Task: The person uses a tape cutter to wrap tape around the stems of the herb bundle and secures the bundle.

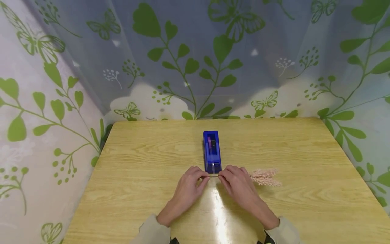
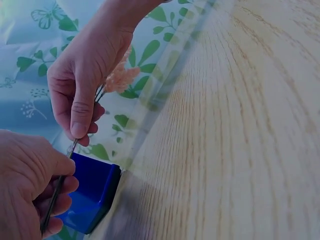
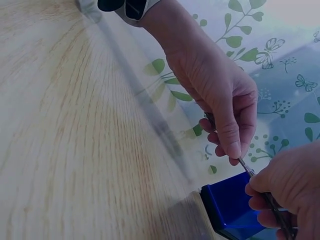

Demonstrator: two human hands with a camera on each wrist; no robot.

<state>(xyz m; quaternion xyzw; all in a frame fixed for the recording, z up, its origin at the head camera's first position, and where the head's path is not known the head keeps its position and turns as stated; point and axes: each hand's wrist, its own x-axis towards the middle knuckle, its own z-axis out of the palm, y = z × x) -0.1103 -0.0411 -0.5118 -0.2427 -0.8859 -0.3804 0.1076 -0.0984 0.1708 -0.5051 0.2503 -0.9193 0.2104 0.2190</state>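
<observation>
Both hands met just in front of the blue tape dispenser (image 1: pixel 212 151), which sat near the middle of the wooden counter (image 1: pixel 304 203). The left hand (image 1: pixel 189 188) and the right hand (image 1: pixel 237 184) each pinched the thin stems (image 2: pixel 65 172) of a small bunch of dried pink flowers (image 1: pixel 265 177), the left grip clenched around the stem ends and the right grip grasping them nearer the blooms. The stems lay across the front end of the dispenser, close to its cutter, and the pink heads stretched out to the right of the dispenser, resting on the counter.

As a judgement, the work looked to be at an early or middle stage: the stems were gathered and held together at the dispenser, but no strip of tape could be made out on them, so binding seemed not yet finished. Whether any tape had been pulled could not be told.

The head view showed the whole layout: the dispenser, the flower heads beside it and both sleeves. It hid the stems between the fingers. The left wrist view showed the stems running as dark thin lines from one hand to the other above the dispenser's corner, with the right thumb (image 2: pixel 82 112) pressed along them. The right wrist view showed the same pinch from the other side, the stems passing under the left thumb (image 3: pixel 231 140), but no blooms.
</observation>
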